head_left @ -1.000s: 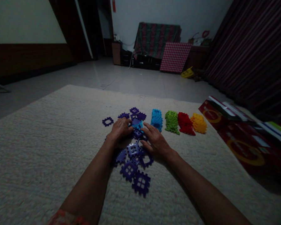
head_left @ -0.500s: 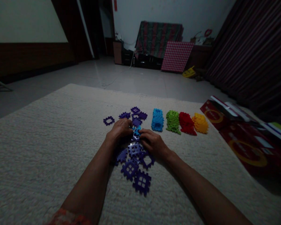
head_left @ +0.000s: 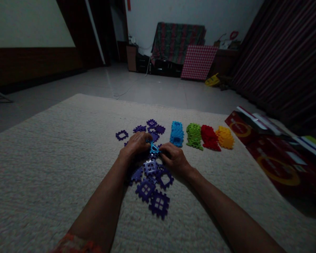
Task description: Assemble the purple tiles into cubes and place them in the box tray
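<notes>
Between my hands is a light-blue toothed building tile point(head_left: 154, 148), above a heap of purple ones. My left hand point(head_left: 139, 143) has its fingers closed on the tile's left side. At its right edge, my right hand point(head_left: 176, 157) pinches the same tile between thumb and fingers. Purple window tiles point(head_left: 159, 204) lie on the near side of my hands, some overlapping. More purple tiles point(head_left: 152, 123) are scattered beyond my hands, and a purple frame tile point(head_left: 121, 135) sits apart at the left. My palms hide part of the heap.
To the right stand stacks of tiles: blue point(head_left: 177, 134), green point(head_left: 194, 136), red point(head_left: 210, 137) and yellow point(head_left: 224, 137). Dark red boxes point(head_left: 276, 165) line the right side of the beige mat point(head_left: 68, 147). A cabinet with a draped cloth point(head_left: 177, 42) stands against the far wall.
The light-blue tile has turned and shows more of its face. My right hand has shifted slightly right, its fingers now more curled at the tile's edge.
</notes>
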{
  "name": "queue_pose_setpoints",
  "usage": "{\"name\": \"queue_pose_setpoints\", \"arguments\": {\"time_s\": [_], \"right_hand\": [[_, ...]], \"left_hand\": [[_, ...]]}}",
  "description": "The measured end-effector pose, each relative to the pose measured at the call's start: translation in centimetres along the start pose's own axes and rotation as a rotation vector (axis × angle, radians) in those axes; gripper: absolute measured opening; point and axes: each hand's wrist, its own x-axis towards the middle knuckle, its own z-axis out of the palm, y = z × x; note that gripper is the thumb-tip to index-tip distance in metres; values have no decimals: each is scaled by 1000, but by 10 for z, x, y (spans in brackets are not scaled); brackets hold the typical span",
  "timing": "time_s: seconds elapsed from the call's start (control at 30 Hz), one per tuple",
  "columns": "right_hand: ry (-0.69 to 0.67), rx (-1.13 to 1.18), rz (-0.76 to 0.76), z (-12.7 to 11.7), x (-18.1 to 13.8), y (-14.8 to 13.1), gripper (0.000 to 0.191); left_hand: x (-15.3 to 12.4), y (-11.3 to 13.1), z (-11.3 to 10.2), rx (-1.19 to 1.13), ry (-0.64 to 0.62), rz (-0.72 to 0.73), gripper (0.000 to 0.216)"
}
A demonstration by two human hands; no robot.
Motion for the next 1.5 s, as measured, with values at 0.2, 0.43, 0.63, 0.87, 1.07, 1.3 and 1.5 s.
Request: {"name": "queue_pose_setpoints", "arguments": {"time_s": [0.2,0.43,0.63,0.87,1.07,1.3,1.5], "right_hand": [[82,-39,11,-4,1,-5,14],[50,-233,13,-20,-7,6,20],[-70,-377,75,-20,-7,2,52],[-126,-478,101,-20,0,-6,44],[-13,-475,89,-12,0,-4,20],[141,-373,114,-28,6,6,13],[230,-531,8,-49,1,32,15]], "left_hand": [[2,-5,5,-2,27,53,36],[5,-3,4,3,-21,72,39],[6,-2,7,1,-23,69,40],[4,-2,7,23,-11,89,40],[3,-1,8,30,4,92,40],[5,0,6,27,-9,77,41],[5,0,1,-77,104,65,38]]}}
